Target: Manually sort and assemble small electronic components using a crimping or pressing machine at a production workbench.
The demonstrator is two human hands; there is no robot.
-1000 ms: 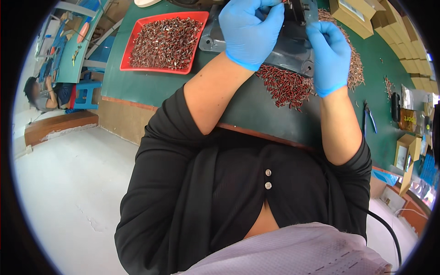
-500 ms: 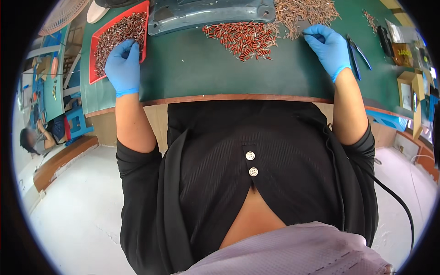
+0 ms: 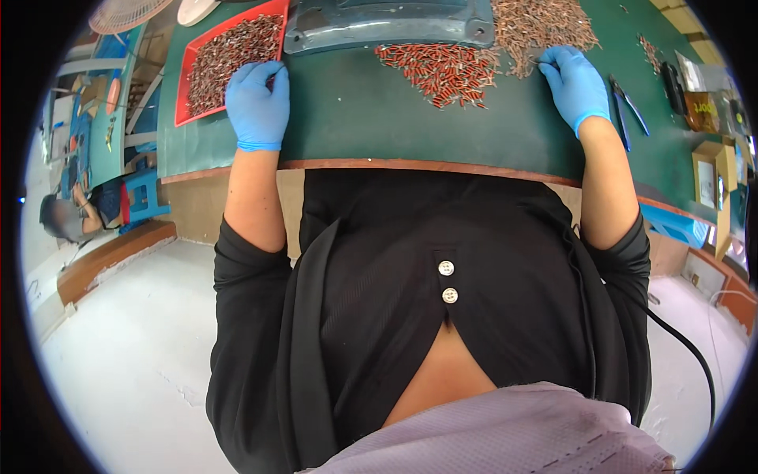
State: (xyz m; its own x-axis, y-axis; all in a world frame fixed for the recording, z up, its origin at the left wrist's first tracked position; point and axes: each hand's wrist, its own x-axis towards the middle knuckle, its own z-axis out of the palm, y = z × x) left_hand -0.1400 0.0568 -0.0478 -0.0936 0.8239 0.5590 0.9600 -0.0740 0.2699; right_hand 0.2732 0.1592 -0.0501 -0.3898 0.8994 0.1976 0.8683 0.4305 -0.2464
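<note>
My left hand (image 3: 257, 109), in a blue glove, is at the near right edge of a red tray (image 3: 181, 103) heaped with small dark reddish metal-ended parts (image 3: 237, 59). Its thumb and forefinger are pinched together; whatever lies between them is too small to make out. My right hand (image 3: 579, 88), gloved likewise, rests by the right side of a pile of small tan-brown parts (image 3: 545, 28). Those fingertips are also drawn together, and their contents cannot be told. Between the hands lies a pile of small red parts with pale ends (image 3: 446, 73).
A grey-blue plastic container (image 3: 387, 30) stands at the table's far middle. Blue-handled pliers (image 3: 628, 110) lie right of my right hand. Farther right are a black tool (image 3: 673, 88) and a cardboard box (image 3: 711, 174). Another person (image 3: 71, 215) sits far left.
My left hand has moved right, from over the tray's parts to its edge. My right hand stays by the tan-brown pile. The whole view has shifted slightly.
</note>
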